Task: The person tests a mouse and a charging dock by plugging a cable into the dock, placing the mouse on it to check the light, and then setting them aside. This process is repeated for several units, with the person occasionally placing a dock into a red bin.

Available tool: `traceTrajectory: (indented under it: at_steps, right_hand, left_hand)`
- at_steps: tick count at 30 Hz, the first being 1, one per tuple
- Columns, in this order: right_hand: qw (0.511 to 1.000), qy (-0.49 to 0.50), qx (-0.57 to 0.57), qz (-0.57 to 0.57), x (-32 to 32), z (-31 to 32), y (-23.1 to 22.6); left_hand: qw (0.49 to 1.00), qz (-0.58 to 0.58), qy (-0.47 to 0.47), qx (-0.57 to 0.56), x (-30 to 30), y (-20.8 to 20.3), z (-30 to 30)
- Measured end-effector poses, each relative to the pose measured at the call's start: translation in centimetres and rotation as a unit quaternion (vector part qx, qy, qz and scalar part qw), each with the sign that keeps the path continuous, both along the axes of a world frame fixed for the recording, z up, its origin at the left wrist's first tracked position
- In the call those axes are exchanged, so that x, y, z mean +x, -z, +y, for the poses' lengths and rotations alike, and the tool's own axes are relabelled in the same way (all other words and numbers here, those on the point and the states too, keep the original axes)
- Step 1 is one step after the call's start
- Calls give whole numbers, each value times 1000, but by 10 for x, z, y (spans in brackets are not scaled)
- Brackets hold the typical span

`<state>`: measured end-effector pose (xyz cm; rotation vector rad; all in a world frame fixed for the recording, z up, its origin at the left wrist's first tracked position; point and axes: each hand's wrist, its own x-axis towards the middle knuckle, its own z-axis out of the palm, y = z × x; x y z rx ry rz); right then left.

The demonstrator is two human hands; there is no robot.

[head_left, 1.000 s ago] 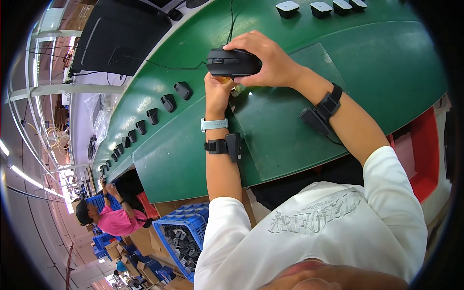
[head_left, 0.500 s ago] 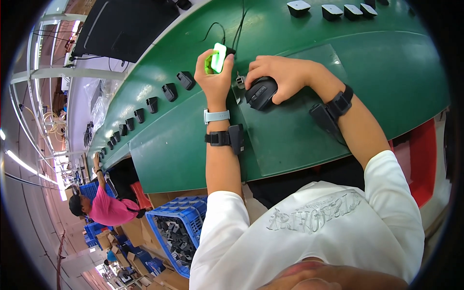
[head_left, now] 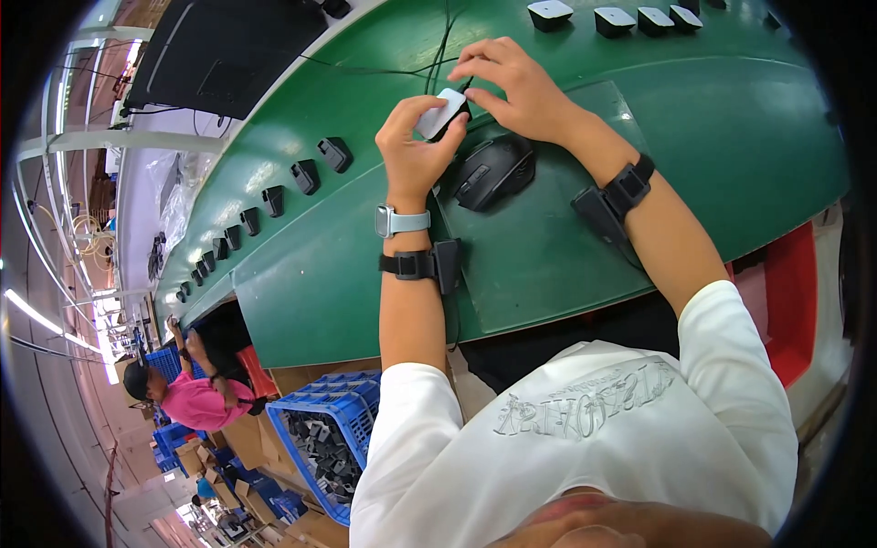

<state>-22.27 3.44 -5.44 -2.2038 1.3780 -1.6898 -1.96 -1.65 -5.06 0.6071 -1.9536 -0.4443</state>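
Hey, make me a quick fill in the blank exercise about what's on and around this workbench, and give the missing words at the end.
1. The left hand holds a small block whose top is ____ in colour.
2. The computer mouse lies on a work surface that is ____ in colour.
3. The pale watch is worn on the ____ arm.
4. The plastic crate holding dark pieces is ____ in colour.

Missing words: white; green; left; blue.
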Motion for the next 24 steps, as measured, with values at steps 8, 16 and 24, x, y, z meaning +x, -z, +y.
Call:
traceTrajectory:
  at_steps: [8, 16, 24]
  right_hand:
    - [998, -10, 21, 53, -2, -3, 7]
    - [998, 2, 22, 61, -2, -3, 7]
    - [997, -5, 27, 70, -1, -2, 7]
  left_hand:
    - [1000, 13, 21, 14, 0, 4, -2]
    - [999, 12, 26, -37, -1, 0, -3]
    - [1000, -10, 19, -16, 3, 0, -2]
